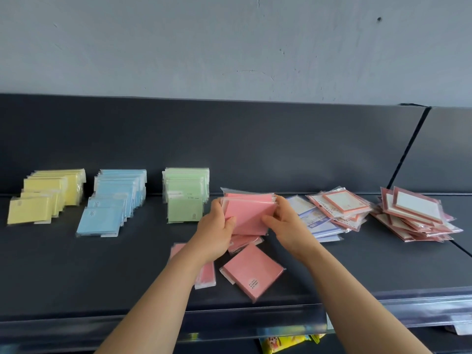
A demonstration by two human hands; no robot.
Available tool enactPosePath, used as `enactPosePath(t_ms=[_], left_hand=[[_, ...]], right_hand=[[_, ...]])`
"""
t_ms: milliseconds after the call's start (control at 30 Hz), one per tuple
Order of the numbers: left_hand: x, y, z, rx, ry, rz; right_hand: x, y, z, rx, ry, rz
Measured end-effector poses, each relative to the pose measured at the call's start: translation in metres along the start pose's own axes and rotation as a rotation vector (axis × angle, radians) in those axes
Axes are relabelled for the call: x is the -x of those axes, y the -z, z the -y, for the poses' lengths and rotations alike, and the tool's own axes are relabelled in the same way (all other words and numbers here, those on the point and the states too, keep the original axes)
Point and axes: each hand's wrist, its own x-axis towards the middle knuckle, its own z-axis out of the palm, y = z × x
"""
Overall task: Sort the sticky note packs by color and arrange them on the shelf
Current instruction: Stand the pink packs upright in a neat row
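Both hands hold a small stack of pink sticky note packs (pixel 247 213) above the middle of the dark shelf (pixel 102 272). My left hand (pixel 217 231) grips its left edge and my right hand (pixel 283 223) grips its right edge. Under the hands lie more pink packs: one loose pack (pixel 251 273) with a round label, another (pixel 207 274) partly hidden by my left forearm, and one (pixel 244 242) just beneath the held stack. Along the back stand sorted rows of yellow packs (pixel 46 198), blue packs (pixel 112 203) and green packs (pixel 185 192).
To the right lies a loose heap of blue-bordered and pink-bordered memo packs (pixel 329 213), and further right a pile of red-bordered packs (pixel 413 215). The shelf's front rail (pixel 255 320) runs below my arms. A yellow printed package (pixel 283 343) shows on the level beneath.
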Motion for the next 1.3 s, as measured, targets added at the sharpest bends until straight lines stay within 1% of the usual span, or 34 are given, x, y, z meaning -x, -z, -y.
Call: enactPosePath(t_ms=[100, 200, 300, 467, 667, 833, 967, 1100, 1233, 1300], left_hand=[[-0.011, 0.005, -0.005, -0.019, 0.008, -0.053], [-0.026, 0.01, -0.011, 0.071, 0.0, -0.135], [-0.045, 0.007, -0.017, 0.121, 0.001, -0.169], [-0.08, -0.006, -0.02, 0.093, 0.084, -0.208], [-0.101, -0.016, -0.003, 0.048, 0.183, -0.17], [-0.105, -0.017, 0.008, 0.079, 0.203, -0.134], [-0.109, -0.013, 0.011, 0.081, 0.18, -0.089], [-0.115, -0.015, 0.011, 0.111, 0.171, -0.101], [-0.119, -0.019, 0.009, 0.105, 0.265, -0.119], [-0.118, -0.023, 0.009, 0.076, 0.294, -0.118]], right_hand=[[-0.008, 0.006, 0.01, 0.07, 0.018, -0.035], [-0.019, 0.011, 0.022, 0.096, 0.028, -0.06], [-0.034, 0.011, 0.027, 0.097, 0.02, -0.109], [-0.067, 0.001, 0.028, 0.12, -0.017, -0.205], [-0.095, -0.017, 0.009, 0.101, -0.121, -0.202], [-0.103, -0.017, -0.003, -0.002, -0.165, -0.196], [-0.104, -0.018, -0.008, -0.016, -0.153, -0.192], [-0.101, -0.017, -0.004, -0.063, -0.104, -0.238], [-0.097, -0.016, 0.0, 0.018, -0.054, -0.227], [-0.096, -0.015, -0.004, 0.072, -0.07, -0.222]])
